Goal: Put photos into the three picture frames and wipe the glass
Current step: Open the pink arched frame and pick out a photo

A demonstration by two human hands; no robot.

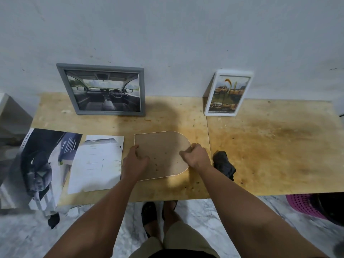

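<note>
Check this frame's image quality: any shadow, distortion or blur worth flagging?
Head view: a soft shadow falls on the table behind the arched frame; wide-angle bending curves the table edges; the left hand and right hand look sharp, while the print in the white frame is too soft to read.

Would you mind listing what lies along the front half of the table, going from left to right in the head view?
Car brochure → white printed sheet → left hand → arch-shaped frame, back side up → right hand → dark cloth → bare table.
</note>
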